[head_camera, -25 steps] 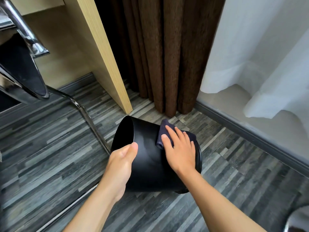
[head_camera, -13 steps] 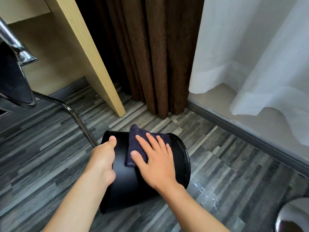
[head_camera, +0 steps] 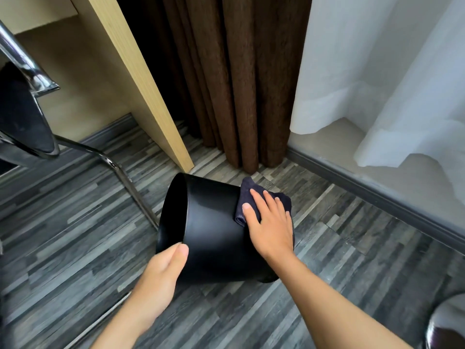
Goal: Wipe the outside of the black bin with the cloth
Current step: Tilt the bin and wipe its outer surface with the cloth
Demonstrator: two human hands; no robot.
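The black bin (head_camera: 216,238) lies tipped on its side on the grey plank floor (head_camera: 352,248), just in front of the foot of the wooden desk panel (head_camera: 141,79) and the brown curtain (head_camera: 234,84). Its long axis runs roughly left to right across the view, the open mouth toward the left and the base toward the right.

The left hand (head_camera: 161,275) grips the near part of the rim, thumb on the outer wall and fingers hidden inside, steadying the bin. The right hand (head_camera: 271,222) lies flat with fingers spread, pressing the dark cloth (head_camera: 245,197) against the upper wall near the base end.

The right hand is therefore the one placed to sweep along the axis toward the mouth, or round the curve.

No brand, label or writing can be seen on bin or cloth.
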